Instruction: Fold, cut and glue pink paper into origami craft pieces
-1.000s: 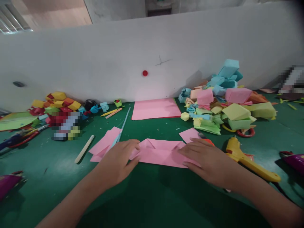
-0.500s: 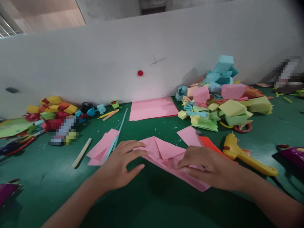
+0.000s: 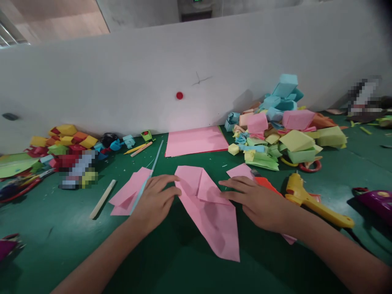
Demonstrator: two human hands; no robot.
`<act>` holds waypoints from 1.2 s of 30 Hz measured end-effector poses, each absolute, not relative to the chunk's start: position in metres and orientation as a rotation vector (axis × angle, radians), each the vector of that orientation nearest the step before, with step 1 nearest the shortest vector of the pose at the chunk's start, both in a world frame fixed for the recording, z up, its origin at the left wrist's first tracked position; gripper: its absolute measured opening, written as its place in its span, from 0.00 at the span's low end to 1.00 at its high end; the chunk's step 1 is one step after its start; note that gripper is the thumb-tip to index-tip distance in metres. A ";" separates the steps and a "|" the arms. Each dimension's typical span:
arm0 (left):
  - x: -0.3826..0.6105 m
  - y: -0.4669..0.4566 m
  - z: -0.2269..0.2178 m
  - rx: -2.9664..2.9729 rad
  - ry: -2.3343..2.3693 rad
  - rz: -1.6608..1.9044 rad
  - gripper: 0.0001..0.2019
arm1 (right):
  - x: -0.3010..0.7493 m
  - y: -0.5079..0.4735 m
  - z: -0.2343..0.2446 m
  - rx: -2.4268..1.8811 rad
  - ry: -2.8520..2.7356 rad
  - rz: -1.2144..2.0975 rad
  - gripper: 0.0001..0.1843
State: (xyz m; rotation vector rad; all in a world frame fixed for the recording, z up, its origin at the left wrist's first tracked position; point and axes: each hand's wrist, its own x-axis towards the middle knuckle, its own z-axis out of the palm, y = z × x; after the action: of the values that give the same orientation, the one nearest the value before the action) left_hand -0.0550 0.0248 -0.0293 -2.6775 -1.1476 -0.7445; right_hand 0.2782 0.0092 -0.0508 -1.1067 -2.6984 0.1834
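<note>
A folded pink paper [image 3: 211, 208] lies on the green table [image 3: 190, 265] in front of me, long end pointing toward me, with folded flaps at its far end. My left hand [image 3: 154, 200] rests at its left edge, fingers curled and touching the paper. My right hand [image 3: 260, 202] lies flat on the right side, fingers stretched out and pressing the flap. Neither hand lifts the paper.
Loose pink sheets [image 3: 130, 192] and a pale stick [image 3: 102, 199] lie left. A pink paper stack [image 3: 196, 141] sits by the white wall. Folded paper piles stand at right [image 3: 284, 130] and left [image 3: 65, 141]. A yellow glue gun [image 3: 312, 200] and an orange tool [image 3: 266, 183] lie right.
The pink paper has been turned from lying sideways to pointing toward me. Both hands shifted with it and now press it flat on the table.
</note>
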 end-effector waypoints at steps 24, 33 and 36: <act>-0.016 -0.024 -0.032 -2.798 -0.826 -0.305 0.10 | 0.246 -0.010 -0.042 -0.839 -2.742 0.447 0.10; -0.015 -0.025 -0.036 -2.973 -1.147 -0.228 0.19 | 0.238 -0.024 -0.037 -0.788 -2.727 0.491 0.15; -0.018 -0.024 -0.038 -2.969 -1.134 -0.275 0.24 | 0.243 -0.017 -0.038 -0.910 -2.725 0.429 0.21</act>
State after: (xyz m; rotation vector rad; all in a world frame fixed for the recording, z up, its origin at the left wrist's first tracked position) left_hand -0.0176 -0.0240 -0.0385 -2.9689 -1.1338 -0.2754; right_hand 0.2434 -0.0165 -0.0380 -0.9104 -2.7253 0.4286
